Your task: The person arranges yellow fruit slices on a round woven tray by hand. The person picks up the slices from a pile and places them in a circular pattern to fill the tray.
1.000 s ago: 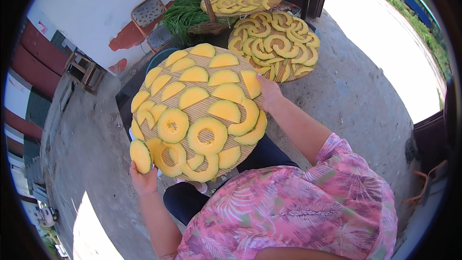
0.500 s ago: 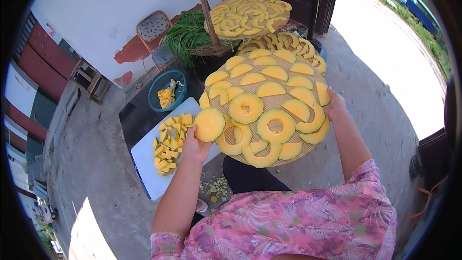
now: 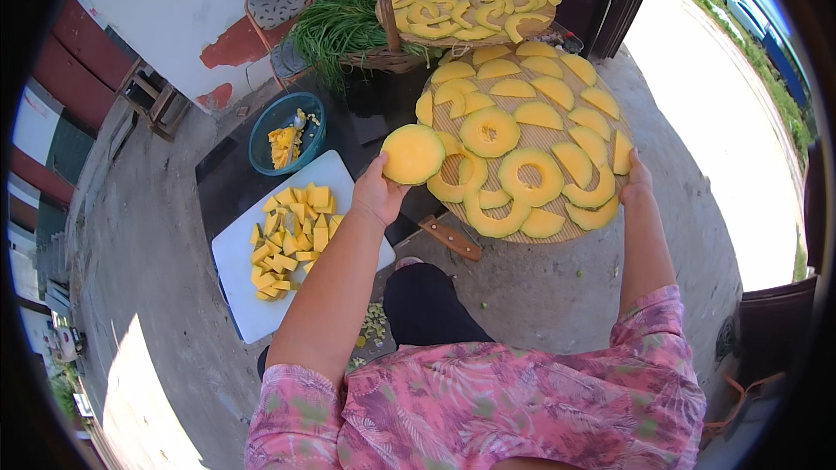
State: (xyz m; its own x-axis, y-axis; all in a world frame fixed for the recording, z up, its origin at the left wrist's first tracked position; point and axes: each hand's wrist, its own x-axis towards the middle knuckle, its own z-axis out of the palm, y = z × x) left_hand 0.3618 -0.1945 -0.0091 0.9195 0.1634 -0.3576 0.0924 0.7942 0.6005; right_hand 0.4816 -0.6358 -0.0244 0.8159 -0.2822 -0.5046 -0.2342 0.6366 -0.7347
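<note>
Bare concrete floor [image 3: 557, 296] at lower centre lies open; a knife [image 3: 450, 238] and white cutting board [image 3: 252, 296] crowd the left.

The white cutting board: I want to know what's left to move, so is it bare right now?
No, the white cutting board is covered with a pile of yellow squash chunks.

A rough concrete floor [image 3: 139, 235] carried everything. On it, left, lay a white cutting board [image 3: 252, 296] of pumpkin cubes, with a teal bowl [image 3: 261, 135] farther off; a wooden-handled knife [image 3: 451, 238] lay near centre.
</note>
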